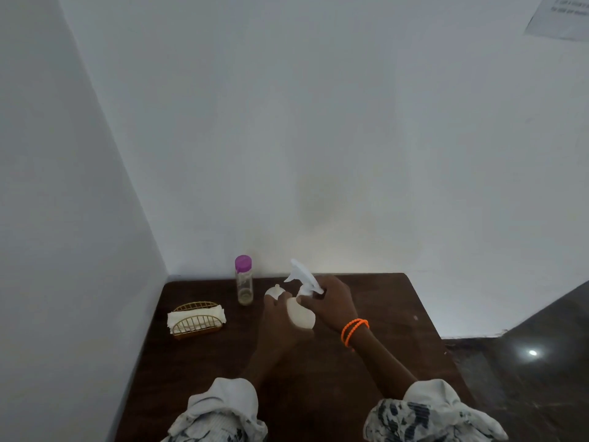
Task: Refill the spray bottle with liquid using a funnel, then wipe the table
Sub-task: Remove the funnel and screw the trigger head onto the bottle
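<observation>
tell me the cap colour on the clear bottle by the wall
Purple cap, on the clear plastic bottle; head view.

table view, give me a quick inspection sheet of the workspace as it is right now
surface: dark wooden table set in a wall corner, no spill visible
job's things: white spray bottle held tilted, trigger head on top; small white funnel-like piece behind left hand; clear bottle with purple cap upright, nearly empty, cap on
clutter: gold wire holder with white napkins
hands: left hand on bottle body; right hand gripping the neck
cables: nothing seen
surroundings: white walls, paper notice top right, dark floor
</observation>
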`<state>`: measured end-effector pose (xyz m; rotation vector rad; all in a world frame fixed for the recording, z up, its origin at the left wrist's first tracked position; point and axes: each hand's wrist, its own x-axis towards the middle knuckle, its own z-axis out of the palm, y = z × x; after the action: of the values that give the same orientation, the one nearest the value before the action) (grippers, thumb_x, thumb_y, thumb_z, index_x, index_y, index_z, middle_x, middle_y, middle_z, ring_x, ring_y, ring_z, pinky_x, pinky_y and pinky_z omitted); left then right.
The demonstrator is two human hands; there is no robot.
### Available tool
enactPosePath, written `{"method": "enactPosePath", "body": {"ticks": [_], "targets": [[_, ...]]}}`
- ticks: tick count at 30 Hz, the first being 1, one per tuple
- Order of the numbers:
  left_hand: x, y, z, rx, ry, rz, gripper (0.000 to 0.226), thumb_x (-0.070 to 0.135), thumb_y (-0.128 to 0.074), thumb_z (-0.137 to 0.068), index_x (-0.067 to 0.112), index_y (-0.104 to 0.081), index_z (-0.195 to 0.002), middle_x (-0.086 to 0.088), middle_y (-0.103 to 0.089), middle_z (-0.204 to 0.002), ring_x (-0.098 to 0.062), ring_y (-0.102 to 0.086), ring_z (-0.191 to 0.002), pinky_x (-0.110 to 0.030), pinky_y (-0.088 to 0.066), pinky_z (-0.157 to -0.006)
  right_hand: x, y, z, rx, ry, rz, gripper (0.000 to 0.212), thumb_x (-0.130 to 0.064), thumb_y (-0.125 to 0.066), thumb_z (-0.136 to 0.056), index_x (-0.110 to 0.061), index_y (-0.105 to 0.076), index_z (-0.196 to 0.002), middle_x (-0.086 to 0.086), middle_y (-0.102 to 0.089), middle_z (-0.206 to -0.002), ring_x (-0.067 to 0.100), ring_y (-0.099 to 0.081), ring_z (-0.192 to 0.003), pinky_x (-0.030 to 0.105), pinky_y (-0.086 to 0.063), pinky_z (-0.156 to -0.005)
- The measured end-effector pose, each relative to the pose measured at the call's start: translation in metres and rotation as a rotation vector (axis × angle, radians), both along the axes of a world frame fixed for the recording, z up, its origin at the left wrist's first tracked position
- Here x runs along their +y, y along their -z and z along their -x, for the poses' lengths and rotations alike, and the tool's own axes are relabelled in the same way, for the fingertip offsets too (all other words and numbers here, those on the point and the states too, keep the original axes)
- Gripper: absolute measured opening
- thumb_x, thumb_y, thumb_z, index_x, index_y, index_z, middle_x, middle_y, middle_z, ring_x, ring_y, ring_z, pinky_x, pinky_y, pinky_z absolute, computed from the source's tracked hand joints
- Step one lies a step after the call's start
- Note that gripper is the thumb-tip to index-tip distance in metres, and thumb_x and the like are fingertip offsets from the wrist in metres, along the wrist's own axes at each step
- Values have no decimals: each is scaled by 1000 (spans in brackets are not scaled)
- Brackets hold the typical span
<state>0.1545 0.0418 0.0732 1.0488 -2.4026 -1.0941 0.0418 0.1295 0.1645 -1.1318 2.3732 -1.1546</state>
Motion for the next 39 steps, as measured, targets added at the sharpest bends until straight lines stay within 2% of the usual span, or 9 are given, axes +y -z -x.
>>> {"method": "enactPosePath", "body": {"ticks": [5, 8, 11, 19, 22, 26, 31, 34, 39], "targets": [[1, 3, 4, -10, 8, 14, 98, 59, -86, -47, 32, -49, -133, 1, -41, -129, -13, -49, -112, -36, -57, -92, 1, 3, -1, 65, 82, 13, 35, -51, -86, -67, -23, -68, -79, -8, -65, -75, 7, -58, -68, 19, -43, -59], [1, 5, 5, 5, 15, 16, 101, 56, -90, -52, 27, -46, -138, 8, -35, -123, -10, -45, -112, -33, -54, -95, 0, 3, 0, 10, 39, 21, 32, -44, -86, -70, -21, -72, -86, -2, -70, -83, 14, -64, -77, 28, -53, -67], [-1, 7, 4, 4, -1, -3, 103, 56, -90, -50, 25, -46, -138, 7, -33, -124, -9, -44, -107, -26, -49, -87, -1, 2, 4, -36, -18, -11, 22, -31, -85, -76, -21, -77, -95, -6, -74, -88, 5, -66, -81, 20, -49, -70], [-3, 4, 5, 21, -4, -30, 108, 55, -90, -48, 25, -45, -142, -5, -36, -140, -8, -42, -109, -21, -42, -86, -6, 6, -2, -55, 185, 7, 49, -52, -91, -59, -17, -60, -70, -5, -65, -68, 3, -57, -62, 16, -42, -59], [-3, 2, 3, 25, -11, -42, 105, 56, -88, -47, 26, -47, -139, -6, -34, -143, -9, -43, -112, -22, -42, -85, -8, 8, 1, -69, 196, 47, 60, -46, -95, -56, -17, -54, -89, -2, -57, -90, 8, -52, -78, 17, -39, -65], [-6, 1, 1, 8, 3, -38, 103, 55, -88, -48, 26, -45, -138, -3, -33, -142, -16, -48, -121, -23, -43, -91, -10, -4, 18, 15, -30, 26, 106, -43, -93, -56, -26, -39, -146, -6, -44, -133, 9, -44, -117, 18, -46, -92], [-7, -3, -1, -2, -34, -46, 105, 52, -91, -50, 26, -44, -140, -1, -36, -136, -15, -46, -118, -31, -52, -94, -10, -21, 30, 21, -88, -70, 75, -42, -94, -59, -29, -57, -123, -8, -67, -90, 1, -61, -75, 23, -51, -71], [-7, -8, -1, -26, -63, -56, 106, 54, -89, -47, 26, -44, -140, 0, -35, -130, -17, -49, -115, -34, -55, -92, -9, -18, 21, 107, 39, -143, 72, -55, -88, -61, -23, -55, -116, -1, -71, -88, 16, -68, -79, 33, -57, -73], [-13, -7, -1, -12, -71, -55, 105, 59, -84, -48, 23, -46, -139, -1, -40, -127, -15, -50, -108, -30, -54, -86, -2, -21, 9, -30, -218, -127, 52, -46, -90, -66, -40, -60, -109, -10, -71, -96, 2, -67, -86, 17, -52, -75]]}}
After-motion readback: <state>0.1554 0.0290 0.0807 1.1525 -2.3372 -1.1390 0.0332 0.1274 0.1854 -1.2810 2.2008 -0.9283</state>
